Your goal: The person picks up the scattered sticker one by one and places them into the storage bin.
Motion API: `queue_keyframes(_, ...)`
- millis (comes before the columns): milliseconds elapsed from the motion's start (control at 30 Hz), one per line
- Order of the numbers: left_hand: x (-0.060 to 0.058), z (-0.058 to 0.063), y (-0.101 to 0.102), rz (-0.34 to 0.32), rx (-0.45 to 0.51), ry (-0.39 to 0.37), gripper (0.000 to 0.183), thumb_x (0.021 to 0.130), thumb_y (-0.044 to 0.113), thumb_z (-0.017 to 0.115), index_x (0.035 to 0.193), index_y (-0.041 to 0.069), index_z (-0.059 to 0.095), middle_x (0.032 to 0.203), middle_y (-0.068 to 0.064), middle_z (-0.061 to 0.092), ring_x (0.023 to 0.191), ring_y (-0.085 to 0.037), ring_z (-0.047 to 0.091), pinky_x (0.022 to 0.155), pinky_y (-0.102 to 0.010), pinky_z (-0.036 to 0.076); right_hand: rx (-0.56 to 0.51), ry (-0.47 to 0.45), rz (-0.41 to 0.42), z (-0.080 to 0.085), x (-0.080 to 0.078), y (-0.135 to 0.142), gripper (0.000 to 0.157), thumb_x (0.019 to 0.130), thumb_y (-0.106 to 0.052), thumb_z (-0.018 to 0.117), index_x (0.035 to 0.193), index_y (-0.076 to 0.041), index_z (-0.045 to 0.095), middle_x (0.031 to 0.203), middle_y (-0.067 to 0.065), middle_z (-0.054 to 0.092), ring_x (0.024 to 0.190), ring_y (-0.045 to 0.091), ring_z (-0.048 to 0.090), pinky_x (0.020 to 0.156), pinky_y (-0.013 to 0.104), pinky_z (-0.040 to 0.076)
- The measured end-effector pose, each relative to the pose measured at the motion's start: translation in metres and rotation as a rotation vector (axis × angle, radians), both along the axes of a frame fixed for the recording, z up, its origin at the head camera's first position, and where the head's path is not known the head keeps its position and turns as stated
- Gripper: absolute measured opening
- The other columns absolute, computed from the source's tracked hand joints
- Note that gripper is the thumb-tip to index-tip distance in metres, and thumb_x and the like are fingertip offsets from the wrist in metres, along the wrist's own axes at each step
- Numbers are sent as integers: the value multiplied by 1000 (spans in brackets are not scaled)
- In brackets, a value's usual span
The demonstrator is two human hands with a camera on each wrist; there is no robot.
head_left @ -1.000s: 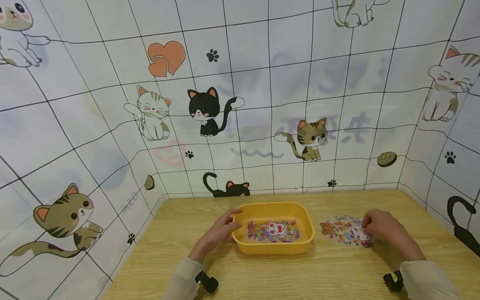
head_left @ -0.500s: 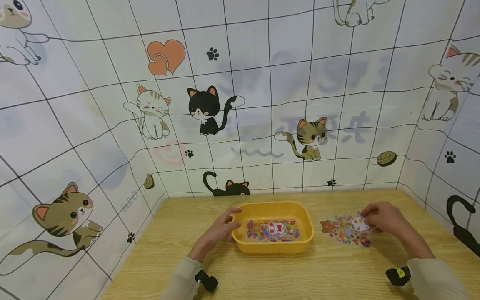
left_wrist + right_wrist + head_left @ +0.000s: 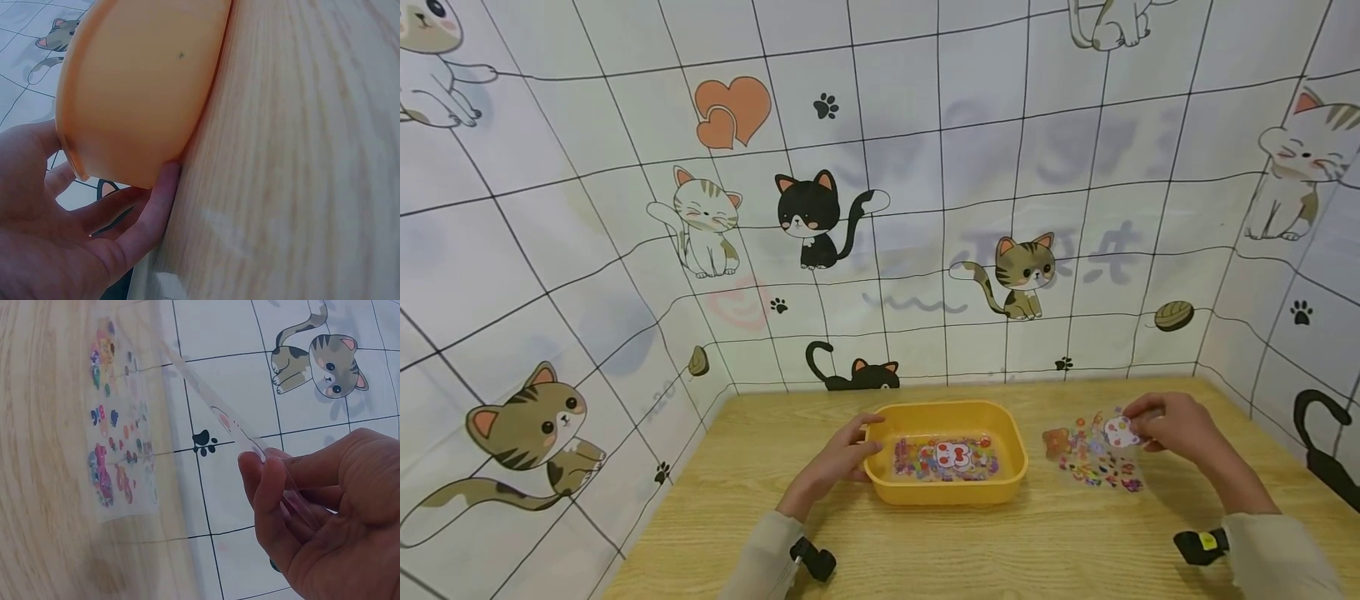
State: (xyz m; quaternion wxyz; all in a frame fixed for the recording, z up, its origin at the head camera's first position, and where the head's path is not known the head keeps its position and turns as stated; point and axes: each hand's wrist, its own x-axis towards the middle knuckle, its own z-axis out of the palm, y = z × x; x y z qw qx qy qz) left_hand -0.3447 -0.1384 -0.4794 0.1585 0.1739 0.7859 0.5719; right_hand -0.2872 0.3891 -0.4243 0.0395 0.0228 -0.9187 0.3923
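Observation:
My left hand [image 3: 842,458] holds the left end of a yellow plastic tray [image 3: 951,496], thumb at the rim and fingers against the outer wall [image 3: 144,94]. Inside the tray lies a colourful printed sheet [image 3: 917,467] with a white cartoon face and red bow. To the right, my right hand [image 3: 1176,427] pinches the edge of a clear plastic sheet [image 3: 1122,432] printed with a white face and a brown bear. That sheet is lifted and tilted, seen nearly edge-on in the right wrist view. Beneath it another clear printed sheet [image 3: 119,437] lies on the table.
The wood-grain table [image 3: 1037,554] is bordered by white gridded walls [image 3: 895,250] with cartoon cats, close behind and on both sides. A small black camera sits on each wrist.
My right hand has raised the clear plastic sheet off the pile and moved slightly away and to the right, uncovering the sheet below. The left hand and tray have stayed put.

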Motion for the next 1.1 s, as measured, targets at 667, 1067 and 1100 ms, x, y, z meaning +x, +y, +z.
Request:
queue_keyframes(667,-1,-1,0,10,-4,-1,49,106,25,57,153,24,45,146,-23,46,114,-29,63,79,-43,66,-81,59,0,14,7,-4,34,103,-7,59,127,17,58,114,32,65,71,13,70,65,29,64)
queue_keyframes(1067,-1,0,0,6,-10,6,49,106,26,59,153,25,45,142,-22,50,110,-27,65,78,-42,66,-80,125,-21,34,15,-21,34,104,-9,61,128,15,60,103,19,74,67,13,70,64,28,63)
queue_keyframes(1100,-1,1,0,8,-11,5,49,106,26,59,153,25,45,142,-22,50,110,-27,65,78,-42,66,-82,133,-17,35,16,-23,34,104,-10,61,128,14,60,103,19,74,67,13,70,64,28,63)
